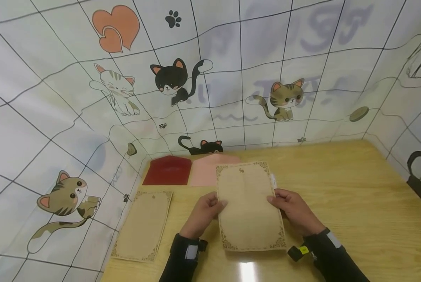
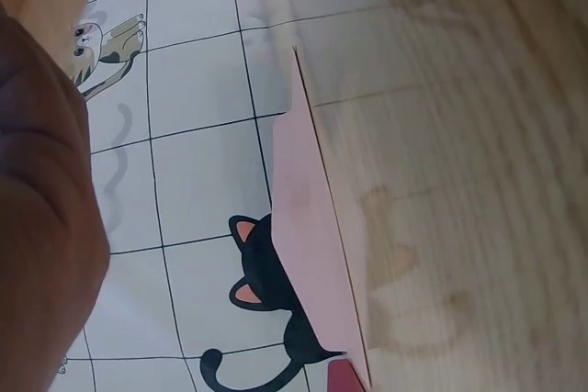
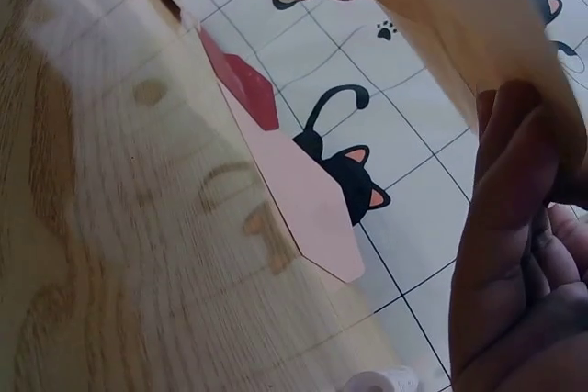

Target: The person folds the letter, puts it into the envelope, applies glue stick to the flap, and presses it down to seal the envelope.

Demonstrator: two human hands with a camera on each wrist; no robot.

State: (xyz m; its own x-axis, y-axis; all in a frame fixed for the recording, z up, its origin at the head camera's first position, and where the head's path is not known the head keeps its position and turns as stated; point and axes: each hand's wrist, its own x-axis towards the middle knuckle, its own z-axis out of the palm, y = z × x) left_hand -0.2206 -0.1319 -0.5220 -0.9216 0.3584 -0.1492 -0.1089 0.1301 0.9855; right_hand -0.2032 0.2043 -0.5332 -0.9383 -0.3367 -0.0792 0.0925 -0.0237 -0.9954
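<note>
A tan sheet of writing paper [image 1: 250, 207] with brown ornamental corners is held upright in front of the person. Its left edge is pinched between the thumb and fingers of the left hand [image 1: 201, 215]. On the opposite edge, the right hand [image 1: 296, 209] grips with its thumb on the front. From the right wrist view, the sheet [image 3: 459, 16] appears side-on, raised over the table, with the right fingers [image 3: 514, 172] behind it. A pink envelope [image 1: 205, 172] lies behind the sheet and is partly covered by it.
Left of the pink envelope lies a dark red envelope [image 1: 168, 171]. A second tan bordered sheet [image 1: 143, 225] rests at the table's left side. A small white object [image 3: 381, 380] stands right of the envelopes. Cat-printed cloth [image 1: 224, 78] walls in the wooden table [image 1: 337, 188].
</note>
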